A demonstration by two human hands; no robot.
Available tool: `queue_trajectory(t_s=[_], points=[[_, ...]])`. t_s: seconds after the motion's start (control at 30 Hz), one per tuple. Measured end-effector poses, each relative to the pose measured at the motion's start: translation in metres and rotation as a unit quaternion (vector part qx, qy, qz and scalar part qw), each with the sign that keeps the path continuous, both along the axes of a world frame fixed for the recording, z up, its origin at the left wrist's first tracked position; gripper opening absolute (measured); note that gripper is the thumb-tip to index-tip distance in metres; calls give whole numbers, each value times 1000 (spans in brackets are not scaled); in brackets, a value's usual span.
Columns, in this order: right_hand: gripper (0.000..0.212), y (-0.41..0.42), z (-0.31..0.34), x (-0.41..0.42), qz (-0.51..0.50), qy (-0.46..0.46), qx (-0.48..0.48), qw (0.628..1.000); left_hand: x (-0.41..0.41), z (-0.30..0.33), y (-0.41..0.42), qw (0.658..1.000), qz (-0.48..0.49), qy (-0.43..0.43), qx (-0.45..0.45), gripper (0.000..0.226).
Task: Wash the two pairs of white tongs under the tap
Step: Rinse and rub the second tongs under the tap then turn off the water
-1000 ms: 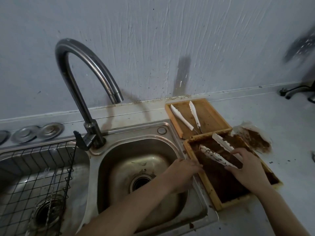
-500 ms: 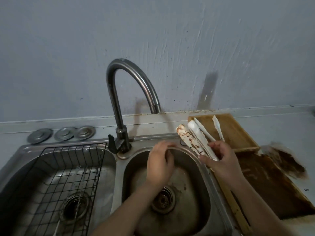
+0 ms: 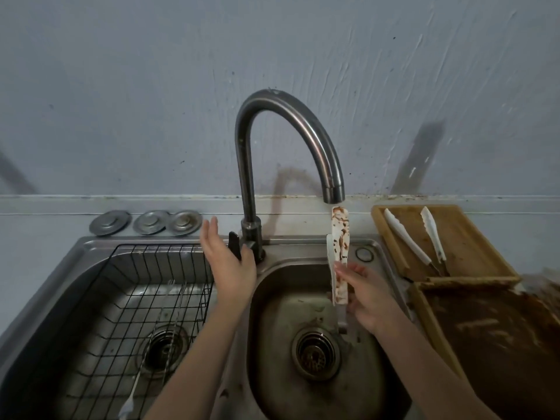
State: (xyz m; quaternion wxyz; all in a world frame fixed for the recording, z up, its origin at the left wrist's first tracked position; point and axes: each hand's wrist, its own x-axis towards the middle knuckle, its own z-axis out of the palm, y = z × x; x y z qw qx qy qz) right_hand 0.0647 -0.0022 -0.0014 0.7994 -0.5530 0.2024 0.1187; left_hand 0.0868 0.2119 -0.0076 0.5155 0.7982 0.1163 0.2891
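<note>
My right hand [image 3: 368, 298] grips a pair of white tongs [image 3: 340, 237] smeared with brown stains and holds it upright, tips just under the spout of the curved steel tap [image 3: 303, 128], above the right sink basin [image 3: 372, 386]. No water stream is clearly visible. My left hand [image 3: 228, 262] is open, fingers spread, its palm beside the tap's black lever [image 3: 235, 248]. A second pair of white tongs [image 3: 416, 241] lies spread open in a wooden tray [image 3: 472, 247] on the counter to the right.
A black wire rack [image 3: 151, 286] with thin utensils sits in the left basin. Three round metal caps [image 3: 148, 222] lie behind it. A second wooden tray [image 3: 424, 310] coated in brown residue is at the right, in front of the first. The wall stands close behind.
My right hand lifted the stained tongs out of the dirty tray, carried them left and stood them under the spout. My left hand rose from the right basin to the tap lever.
</note>
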Motion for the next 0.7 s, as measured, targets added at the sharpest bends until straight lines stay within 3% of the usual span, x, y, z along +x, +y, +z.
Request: queue_trajectory(t_s=[0.07,0.2,0.43,0.7], points=[[56,5,-2,7,1,4,10,1000,9,1,2,1000,-19,20,-10,63],[68,13,-2,17,-6,-1,14,1000,19,2,3,999,-24,23,27,16],[46,21,-13,23,-35,23,16,999,23,-5,11,996,6,-1,87,28],[44,23,-14,24,-43,26,28,998,18,-13,10,999,-4,-12,48,24]])
